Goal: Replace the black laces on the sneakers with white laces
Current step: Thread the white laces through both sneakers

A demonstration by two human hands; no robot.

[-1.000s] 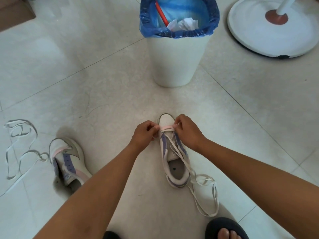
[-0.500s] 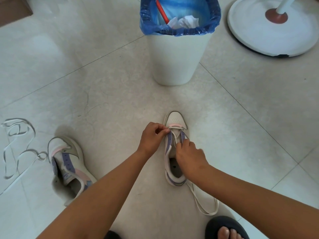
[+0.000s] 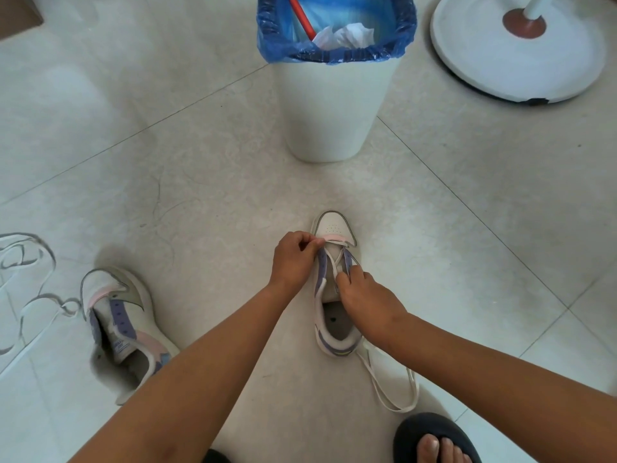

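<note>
Pale floor tiles (image 3: 200,168) carry everything: the sneaker being laced (image 3: 334,312) stands toe-away near the floor's near edge, the second sneaker (image 3: 123,329) lies unlaced well to its left, and a loose lace (image 3: 30,289) sprawls at the left edge, its colour hard to call. Left hand (image 3: 293,259) pinches the white lace (image 3: 390,385) at the lowest eyelets by the toe; right hand (image 3: 364,295) pinches a strand over the tongue, fingers curled. One crossing is threaded, and the free lengths trail off the heel onto the tiles beside a dark slipper (image 3: 434,439). That lace looks limp, light and flat, likely to twist, so it is best taken close to the tip and fed straight; the shoe seems light enough to slide unless steadied. Toward the far edge a white bin (image 3: 334,111) with a blue liner holds crumpled paper and a red stick; a round white stand base (image 3: 517,61) sits in the far right corner
</note>
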